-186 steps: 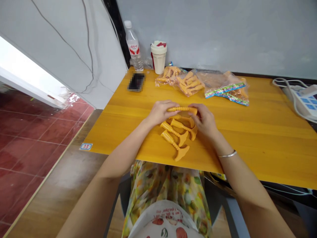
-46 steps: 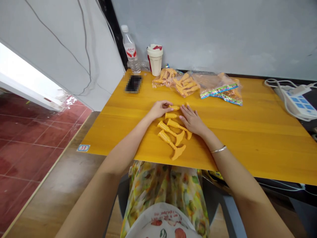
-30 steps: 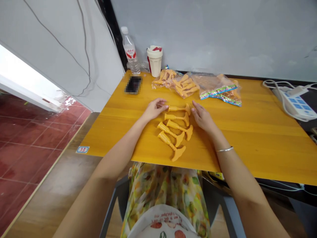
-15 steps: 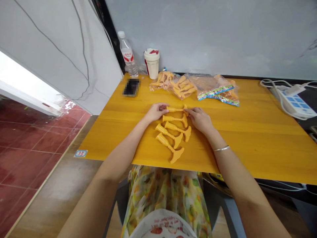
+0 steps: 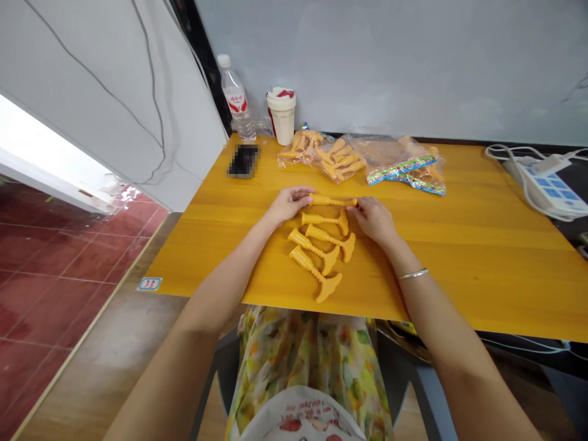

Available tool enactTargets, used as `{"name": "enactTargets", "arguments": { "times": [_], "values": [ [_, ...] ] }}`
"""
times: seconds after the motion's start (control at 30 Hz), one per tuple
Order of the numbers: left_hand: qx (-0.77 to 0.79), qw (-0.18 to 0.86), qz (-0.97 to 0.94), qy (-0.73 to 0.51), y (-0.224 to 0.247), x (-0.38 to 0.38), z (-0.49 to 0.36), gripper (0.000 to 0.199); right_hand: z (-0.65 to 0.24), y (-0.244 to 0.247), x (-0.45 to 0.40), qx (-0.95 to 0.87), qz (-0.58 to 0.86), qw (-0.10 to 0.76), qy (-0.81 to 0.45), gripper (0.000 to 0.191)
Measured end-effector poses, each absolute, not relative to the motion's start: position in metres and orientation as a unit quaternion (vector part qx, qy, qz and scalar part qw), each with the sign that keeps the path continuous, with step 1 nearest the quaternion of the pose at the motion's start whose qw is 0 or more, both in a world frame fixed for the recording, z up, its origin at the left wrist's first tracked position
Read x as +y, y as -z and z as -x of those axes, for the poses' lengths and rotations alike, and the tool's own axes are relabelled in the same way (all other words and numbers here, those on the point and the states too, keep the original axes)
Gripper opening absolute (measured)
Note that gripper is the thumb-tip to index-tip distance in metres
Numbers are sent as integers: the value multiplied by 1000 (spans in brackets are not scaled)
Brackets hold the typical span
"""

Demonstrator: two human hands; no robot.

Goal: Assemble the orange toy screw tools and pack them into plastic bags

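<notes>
My left hand [image 5: 290, 204] grips the wide end of a yellow plastic piece [image 5: 331, 201], and my right hand [image 5: 373, 217] pinches its other end. This piece lies crosswise, its T-shaped end seen edge-on. Below it on the wooden table [image 5: 459, 257] are several like pieces: one nearly level [image 5: 321, 219], one slanted with its T end to the right [image 5: 329, 240], another to its left [image 5: 314, 248], and the lowest [image 5: 316, 274] nearest the table's front edge. Their T ends all point right.
Clear bags of yellow pieces [image 5: 340, 160] lie along the back, beside a resealable bag with a patterned strip [image 5: 402, 170]. At the back left are a water bottle [image 5: 237, 101], a lidded cup [image 5: 282, 116] and a phone [image 5: 243, 161]. A power strip [image 5: 549, 190] with cables sits right.
The held piece has turned about its length, so its T end now shows edge-on. My right hand has shifted slightly right.
</notes>
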State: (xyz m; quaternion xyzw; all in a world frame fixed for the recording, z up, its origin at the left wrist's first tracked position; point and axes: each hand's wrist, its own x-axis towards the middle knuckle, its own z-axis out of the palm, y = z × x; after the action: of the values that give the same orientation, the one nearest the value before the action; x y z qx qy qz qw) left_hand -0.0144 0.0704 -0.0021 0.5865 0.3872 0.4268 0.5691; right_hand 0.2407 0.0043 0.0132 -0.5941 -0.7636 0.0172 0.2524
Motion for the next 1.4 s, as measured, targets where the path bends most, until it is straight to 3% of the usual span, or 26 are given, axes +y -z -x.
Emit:
{"name": "enactTargets", "arguments": {
  "times": [0.3,0.6,0.77,0.83,1.0,1.17,1.27,1.4],
  "values": [
    [383,474,-665,-432,4,74,10,30,-238,-5,12,-675,640,309,-196,65],
    [439,468,-622,-449,12,85,13,31,-230,-4,6,-691,597,382,-143,46],
    [466,449,-591,-482,-6,77,33,36,-215,-15,-9,-791,507,328,-98,35],
    [484,480,-599,-420,-18,71,49,34,-212,-17,-13,-824,480,289,-84,36],
    [469,580,-634,-206,-37,59,69,53,-215,-23,-16,-842,498,201,-41,39],
    [435,581,-636,-262,-28,57,44,50,-225,-31,-17,-819,551,159,3,37],
    [451,571,-624,-284,-26,57,39,46,-230,-34,-15,-799,575,177,14,35],
    [487,559,-604,-292,-33,53,47,41,-228,-40,-17,-825,513,222,-85,27]
  ]
}}
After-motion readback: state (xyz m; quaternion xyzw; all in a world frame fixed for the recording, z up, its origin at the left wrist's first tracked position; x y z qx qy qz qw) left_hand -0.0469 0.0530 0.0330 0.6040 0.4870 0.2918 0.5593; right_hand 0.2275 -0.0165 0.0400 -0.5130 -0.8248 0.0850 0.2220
